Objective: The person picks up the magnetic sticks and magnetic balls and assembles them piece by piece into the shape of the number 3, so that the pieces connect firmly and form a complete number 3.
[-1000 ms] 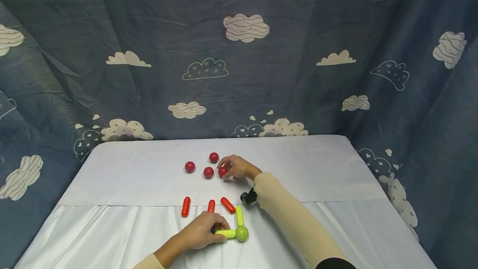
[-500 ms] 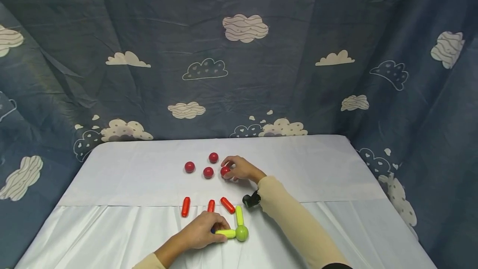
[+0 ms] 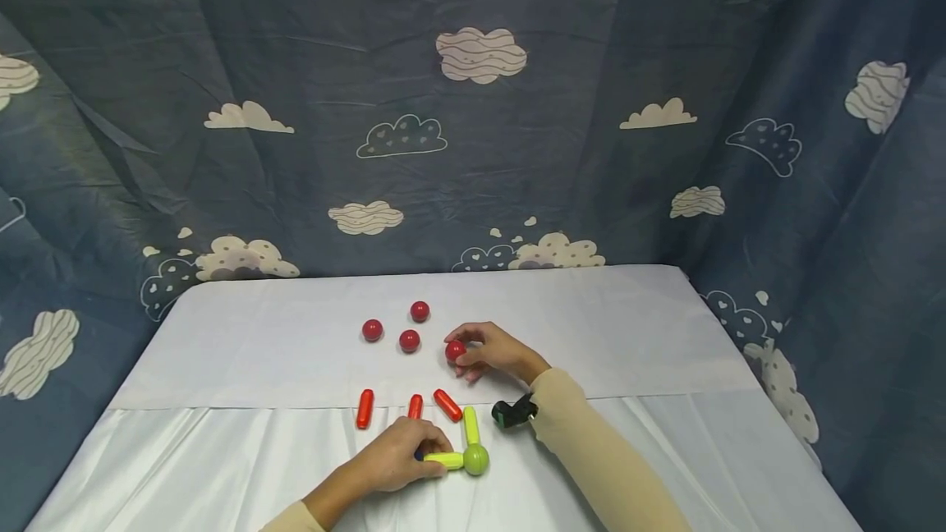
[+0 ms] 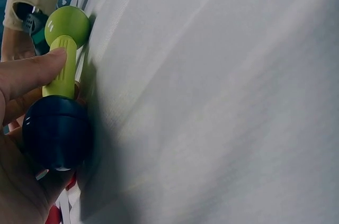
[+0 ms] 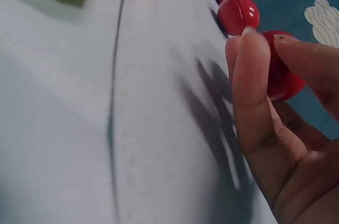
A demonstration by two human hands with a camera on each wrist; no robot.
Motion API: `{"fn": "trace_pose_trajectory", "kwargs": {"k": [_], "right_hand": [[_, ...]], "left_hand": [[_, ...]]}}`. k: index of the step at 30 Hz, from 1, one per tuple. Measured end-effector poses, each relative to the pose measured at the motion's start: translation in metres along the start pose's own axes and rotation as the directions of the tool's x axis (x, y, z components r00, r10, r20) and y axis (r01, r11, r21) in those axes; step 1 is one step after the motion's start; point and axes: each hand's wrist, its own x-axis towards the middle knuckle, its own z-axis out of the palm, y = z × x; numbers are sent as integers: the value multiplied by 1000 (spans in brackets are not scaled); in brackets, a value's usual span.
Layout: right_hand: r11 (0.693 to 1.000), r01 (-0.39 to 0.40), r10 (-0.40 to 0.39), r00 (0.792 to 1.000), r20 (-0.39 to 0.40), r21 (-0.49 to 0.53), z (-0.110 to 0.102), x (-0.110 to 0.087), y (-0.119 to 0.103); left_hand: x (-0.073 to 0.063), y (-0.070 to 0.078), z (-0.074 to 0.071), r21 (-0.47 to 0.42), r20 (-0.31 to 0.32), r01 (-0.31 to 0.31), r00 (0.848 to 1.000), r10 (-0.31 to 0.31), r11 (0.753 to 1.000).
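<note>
My left hand (image 3: 405, 454) grips a yellow-green rod (image 4: 64, 70) near the front of the table, thumb along its side. That rod joins a green ball (image 3: 476, 459) at one end and a dark blue ball (image 4: 57, 133) at the other. From the green ball a second yellow-green rod (image 3: 470, 425) points away toward the back. Farther back, my right hand (image 3: 502, 353) pinches a red ball (image 5: 283, 70) between thumb and fingers, close over the white cloth. The blue ball is mostly covered by my left hand in the head view.
Three more red balls (image 3: 410, 341) lie left of my right hand. Three red rods lie nearer, one upright-facing rod (image 3: 365, 409) at left, one partly behind my left hand, and a slanted rod (image 3: 447, 405). A dark curtain (image 3: 473, 146) with clouds hangs behind the white-covered table (image 3: 628, 327).
My right hand has drawn the red ball away from the other red balls, to the right and toward me. My left hand has stayed put on the yellow-green rod.
</note>
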Motion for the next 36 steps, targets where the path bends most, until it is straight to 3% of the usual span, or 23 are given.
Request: {"fn": "trace_pose_trajectory", "kwargs": {"k": [8, 16, 28, 36], "right_hand": [[994, -4, 0, 999, 37, 112, 1, -11, 6], [996, 63, -65, 997, -44, -60, 7, -16, 12], [980, 99, -100, 995, 0, -172, 13, -31, 13], [967, 35, -49, 998, -50, -250, 18, -39, 11]], "left_hand": [[0, 0, -1, 3, 2, 4, 1000, -4, 1000], [0, 2, -1, -12, 4, -19, 1000, 20, 1000], [0, 2, -1, -21, -1, -37, 999, 37, 999], [0, 1, -1, -23, 2, -29, 1000, 29, 999]]}}
